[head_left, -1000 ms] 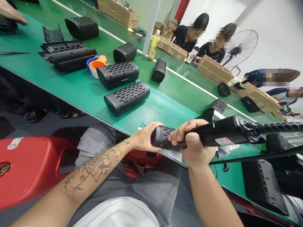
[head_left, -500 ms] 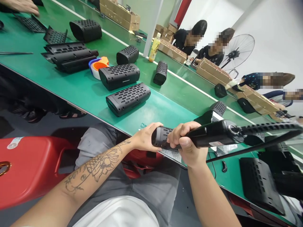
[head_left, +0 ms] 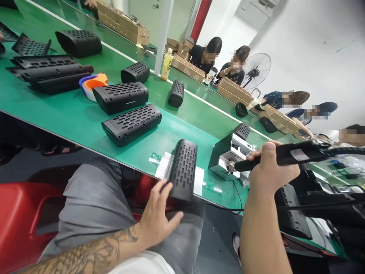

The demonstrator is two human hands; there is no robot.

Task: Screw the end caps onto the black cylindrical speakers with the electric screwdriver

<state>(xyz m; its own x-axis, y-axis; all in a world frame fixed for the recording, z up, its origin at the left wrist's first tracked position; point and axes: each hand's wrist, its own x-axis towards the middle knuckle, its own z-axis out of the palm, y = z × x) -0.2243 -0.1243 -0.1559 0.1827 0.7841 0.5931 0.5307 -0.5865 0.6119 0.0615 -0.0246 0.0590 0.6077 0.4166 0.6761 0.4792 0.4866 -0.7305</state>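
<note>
My left hand (head_left: 159, 215) has its fingers apart, the fingertips at the near left edge of a black perforated housing (head_left: 184, 165). The housing lies on a white sheet taped down at the table's front edge, its slotted face up. My right hand (head_left: 272, 167) is wrapped round a black electric screwdriver (head_left: 310, 152) held nearly level, its cord running off to the right. The screwdriver's tip is at the front of a small black and silver screw feeder (head_left: 222, 154). Whether a screw is on the bit is too small to tell.
Several finished-looking housings (head_left: 132, 123) stand left on the green table (head_left: 74, 114), with a tape roll (head_left: 95, 82) and stacked curved panels (head_left: 54, 72). A bottle (head_left: 167, 64) stands beyond. Co-workers sit across behind cardboard boxes (head_left: 234, 89). A red stool (head_left: 11, 213) is at left.
My right hand has lifted the screwdriver off the housing and moved right to the screw feeder. My left hand has let go of the housing and drawn back. The view has turned right.
</note>
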